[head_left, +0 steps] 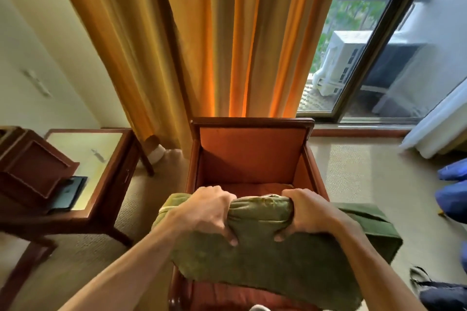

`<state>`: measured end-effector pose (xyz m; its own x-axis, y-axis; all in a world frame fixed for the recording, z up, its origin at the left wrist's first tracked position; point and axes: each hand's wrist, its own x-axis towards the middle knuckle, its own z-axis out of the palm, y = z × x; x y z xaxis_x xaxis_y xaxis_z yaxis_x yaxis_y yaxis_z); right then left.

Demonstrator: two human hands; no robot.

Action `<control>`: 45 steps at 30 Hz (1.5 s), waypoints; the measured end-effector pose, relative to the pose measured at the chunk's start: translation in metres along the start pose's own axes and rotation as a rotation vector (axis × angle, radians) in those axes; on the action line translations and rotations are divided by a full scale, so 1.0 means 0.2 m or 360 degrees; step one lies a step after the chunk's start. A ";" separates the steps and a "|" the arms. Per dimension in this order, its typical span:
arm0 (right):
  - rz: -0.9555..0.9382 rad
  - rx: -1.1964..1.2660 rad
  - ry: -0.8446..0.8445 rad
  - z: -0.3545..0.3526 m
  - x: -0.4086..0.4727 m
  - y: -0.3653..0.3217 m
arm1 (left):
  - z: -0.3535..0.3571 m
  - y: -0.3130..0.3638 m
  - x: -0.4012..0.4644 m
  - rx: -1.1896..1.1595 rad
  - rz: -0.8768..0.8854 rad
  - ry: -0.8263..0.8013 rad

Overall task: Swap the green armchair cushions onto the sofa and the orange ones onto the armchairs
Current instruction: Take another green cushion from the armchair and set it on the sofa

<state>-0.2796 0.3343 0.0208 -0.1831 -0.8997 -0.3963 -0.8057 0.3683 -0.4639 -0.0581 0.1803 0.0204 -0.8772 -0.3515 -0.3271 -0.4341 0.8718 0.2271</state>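
Note:
A green cushion [273, 257] is held in front of me, above the front of the armchair [252, 151]. My left hand [207, 212] grips its far edge on the left. My right hand [308, 212] grips the same edge on the right, thumbs pressed into the near face. The armchair has a dark wooden frame and orange upholstery on its back and seat. An orange seat pad [255, 188] shows behind the cushion and again below it near the bottom of the view.
A wooden side table [96, 154] with a pale top stands left of the armchair, a dark wooden box [32, 166] on it. Orange curtains [222, 38] hang behind. A glass door [379, 45] is at the right. Blue objects [452, 189] lie at the right edge.

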 end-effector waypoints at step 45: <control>-0.1317 -0.0726 0.0064 0.66 0.44 -1.44 | 0.48 -0.66 -1.89 -0.0248 -0.1661 0.0777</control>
<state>0.0120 0.1806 0.0153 0.5326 -0.8450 -0.0484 -0.8296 -0.5099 -0.2273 0.3503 0.2307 0.0258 -0.0494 -0.9979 -0.0413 -0.9833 0.0414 0.1772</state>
